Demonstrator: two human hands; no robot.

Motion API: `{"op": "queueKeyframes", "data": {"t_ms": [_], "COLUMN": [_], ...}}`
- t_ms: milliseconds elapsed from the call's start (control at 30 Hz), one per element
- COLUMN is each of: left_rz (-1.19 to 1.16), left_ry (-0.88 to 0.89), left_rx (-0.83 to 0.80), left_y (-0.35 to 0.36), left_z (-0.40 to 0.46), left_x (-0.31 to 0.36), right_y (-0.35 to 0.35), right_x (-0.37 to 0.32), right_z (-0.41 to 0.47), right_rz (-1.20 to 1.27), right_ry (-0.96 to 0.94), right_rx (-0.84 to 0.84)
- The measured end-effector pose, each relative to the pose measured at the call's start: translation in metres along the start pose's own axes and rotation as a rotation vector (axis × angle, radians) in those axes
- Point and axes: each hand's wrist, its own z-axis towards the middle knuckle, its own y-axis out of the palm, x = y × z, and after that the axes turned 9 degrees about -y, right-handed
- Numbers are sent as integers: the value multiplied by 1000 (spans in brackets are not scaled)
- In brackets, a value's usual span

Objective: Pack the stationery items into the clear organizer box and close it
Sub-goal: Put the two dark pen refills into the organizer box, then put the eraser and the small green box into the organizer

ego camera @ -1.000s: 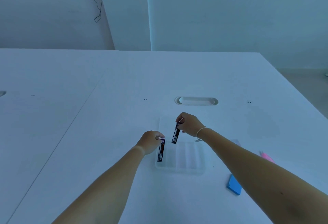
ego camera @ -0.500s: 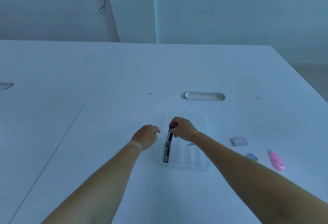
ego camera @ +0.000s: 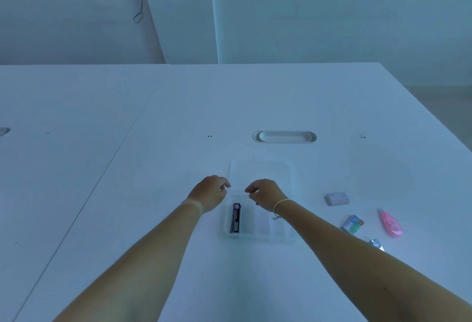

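Note:
The clear organizer box (ego camera: pixel 283 238) lies open on the white table, its lid (ego camera: pixel 260 171) folded back on the far side. Black lead cases (ego camera: pixel 236 218) lie in its leftmost compartment. My left hand (ego camera: pixel 210 192) hovers at the box's left far corner, fingers loosely curled and holding nothing. Over the box's middle, my right hand (ego camera: pixel 265 194) is likewise empty with fingers apart. To the right on the table lie a grey eraser (ego camera: pixel 337 199), a small green-blue box (ego camera: pixel 353 224), a pink correction tape (ego camera: pixel 390 223) and a small shiny item (ego camera: pixel 376 243) partly behind my right forearm.
A white oval cable tray (ego camera: pixel 284 137) is set into the table beyond the box. The table's right edge (ego camera: pixel 434 114) runs diagonally at the far right. A seam between tabletops (ego camera: pixel 107 158) runs on the left.
Both black cases went from my hands into the box's left compartment. My hands let go and lifted slightly, now empty above the box.

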Motion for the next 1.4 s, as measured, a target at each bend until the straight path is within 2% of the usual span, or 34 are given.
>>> {"op": "queueKeyframes", "data": {"t_ms": [400, 733, 1133, 1400], "left_rz": [52, 144, 250, 409], "left_ry": [181, 340, 373, 479], "left_rx": [-87, -194, -228, -209], "left_y": [37, 93, 112, 124], "left_z": [6, -1, 15, 44], "left_x": [89, 165, 188, 214], "right_y": [-83, -126, -94, -102], "right_x": [84, 147, 163, 180], "right_z": [-68, -131, -126, -117], "right_rz": [-104, -200, -285, -276], "right_ry": [203, 369, 291, 274], "right_rx": [247, 264, 162, 230]}}
